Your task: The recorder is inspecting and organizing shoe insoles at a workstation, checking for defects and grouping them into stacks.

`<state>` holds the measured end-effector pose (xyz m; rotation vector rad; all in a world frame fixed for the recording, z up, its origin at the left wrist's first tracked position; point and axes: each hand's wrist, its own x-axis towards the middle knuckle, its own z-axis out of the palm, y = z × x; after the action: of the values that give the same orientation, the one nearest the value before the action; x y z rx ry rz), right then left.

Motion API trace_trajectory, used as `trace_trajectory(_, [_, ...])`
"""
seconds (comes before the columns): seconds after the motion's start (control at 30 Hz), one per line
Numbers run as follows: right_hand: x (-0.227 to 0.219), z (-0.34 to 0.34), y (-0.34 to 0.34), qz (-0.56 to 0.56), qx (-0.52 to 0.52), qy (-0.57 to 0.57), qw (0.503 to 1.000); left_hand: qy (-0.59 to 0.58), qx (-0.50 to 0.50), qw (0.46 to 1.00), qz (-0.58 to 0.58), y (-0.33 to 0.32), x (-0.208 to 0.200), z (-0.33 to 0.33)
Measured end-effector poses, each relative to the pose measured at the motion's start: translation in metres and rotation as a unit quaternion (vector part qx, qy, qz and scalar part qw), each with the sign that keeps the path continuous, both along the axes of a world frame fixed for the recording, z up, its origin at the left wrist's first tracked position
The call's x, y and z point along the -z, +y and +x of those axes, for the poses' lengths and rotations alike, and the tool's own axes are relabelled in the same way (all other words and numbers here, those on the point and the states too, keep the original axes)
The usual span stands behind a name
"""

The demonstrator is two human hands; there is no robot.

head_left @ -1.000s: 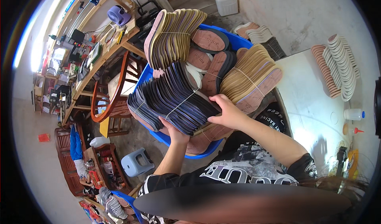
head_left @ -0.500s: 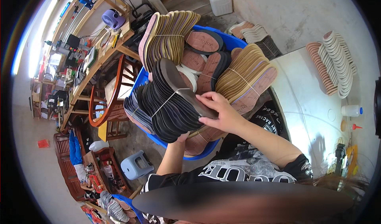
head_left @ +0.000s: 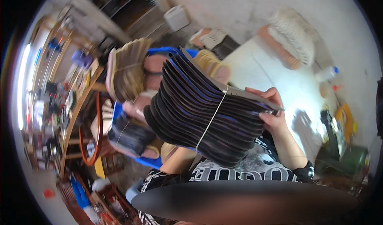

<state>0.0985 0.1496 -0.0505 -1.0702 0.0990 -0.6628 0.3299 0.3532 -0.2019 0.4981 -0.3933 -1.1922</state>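
Observation:
A thick bundle of black shoe insoles (head_left: 199,109), bound round the middle by a pale band, is lifted in front of my chest. My right hand (head_left: 274,110) pinches the right end of the bundle's top insole, thumb below and fingers above. My left forearm (head_left: 179,160) reaches up behind the bundle, which hides that hand and its fingers. Behind it stands a blue bin (head_left: 159,50) full of insoles. Inside lie a tan-edged bundle (head_left: 129,69), a dark tied bundle (head_left: 131,135) and yellowish insoles (head_left: 211,63).
To the right, a white tabletop (head_left: 249,71) carries pale and pink insole stacks (head_left: 293,39) and a white bottle (head_left: 327,74). A cluttered wooden workbench (head_left: 81,91) runs along the left, beside a wooden chair (head_left: 98,125). A white jug (head_left: 176,18) stands at the back.
The black insole bundle has come up out of the bin area, toward me and to the right. My right hand moved along with it to its right end. The view has turned rightward.

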Motion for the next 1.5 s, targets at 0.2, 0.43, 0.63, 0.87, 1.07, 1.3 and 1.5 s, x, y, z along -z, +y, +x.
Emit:
trace_trajectory(0.2, [-0.004, -0.101, -0.017, -0.078, 0.239, -0.005, 0.968, -0.064, 0.238, 0.965, -0.088, -0.121, -0.002, -0.051])
trace_trajectory(0.43, [0.041, -0.165, 0.024, -0.049, 0.404, 0.033, 0.913, -0.134, 0.419, 0.884, -0.161, -0.189, -0.013, -0.118])
trace_trajectory(0.63, [0.138, -0.202, 0.025, -0.003, 0.483, 0.361, 0.798, -0.218, 0.517, 0.798, 0.219, -0.245, 0.016, -0.11])
trace_trajectory(0.87, [0.111, -0.218, 0.007, -0.063, 0.332, 0.454, 0.824, -0.286, 0.44, 0.809, 0.264, -0.245, -0.027, -0.117])
trace_trajectory(1.07, [0.093, -0.183, -0.016, -0.042, 0.276, 0.372, 0.885, -0.369, 0.356, 0.816, 0.268, -0.272, -0.041, -0.082])
trace_trajectory(1.3, [0.021, -0.118, -0.066, -0.346, 0.373, 0.403, 0.76, -0.292, 0.303, 0.867, 0.267, -0.279, -0.034, -0.087])
trace_trajectory(1.5, [0.038, -0.061, -0.06, -0.407, 0.296, 0.397, 0.768, -0.264, 0.287, 0.89, 0.236, -0.284, -0.052, -0.094])
